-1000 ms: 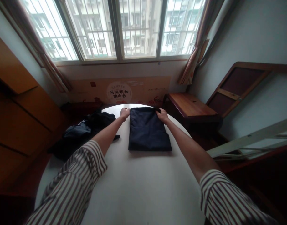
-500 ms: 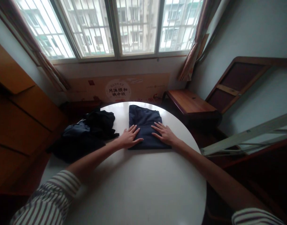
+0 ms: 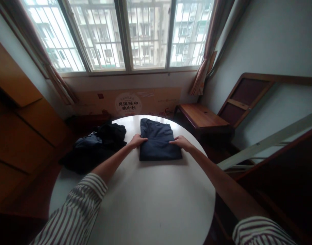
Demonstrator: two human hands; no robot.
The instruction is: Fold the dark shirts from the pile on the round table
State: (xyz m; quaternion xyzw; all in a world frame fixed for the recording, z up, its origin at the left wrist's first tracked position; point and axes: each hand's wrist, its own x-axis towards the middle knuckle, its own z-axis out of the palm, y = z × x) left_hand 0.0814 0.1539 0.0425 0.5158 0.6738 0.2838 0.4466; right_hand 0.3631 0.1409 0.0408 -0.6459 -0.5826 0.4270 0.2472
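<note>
A dark navy folded garment (image 3: 158,146) lies on the far half of the white round table (image 3: 156,197); its exact kind cannot be made out. My left hand (image 3: 137,140) grips its left edge, thumb on top and fingers tucked at the side. At the opposite edge my right hand (image 3: 181,142) pinches the cloth the same way, thumb over the top. The near part of the garment is smooth, while its far part shows wrinkles. Fingers of both hands are partly hidden under or behind the cloth edges.
A heap of dark clothes (image 3: 99,144) rests on the table's left side. Beyond the table's right edge stands a brown wooden bench (image 3: 201,115). A pale metal frame (image 3: 268,143) slants at the right. Orange-brown cabinets (image 3: 25,136) stand at the left, windows (image 3: 145,34) ahead.
Both hands lay flat with fingers spread on top of the garment. Now they have moved out to its left and right edges and closed on them.
</note>
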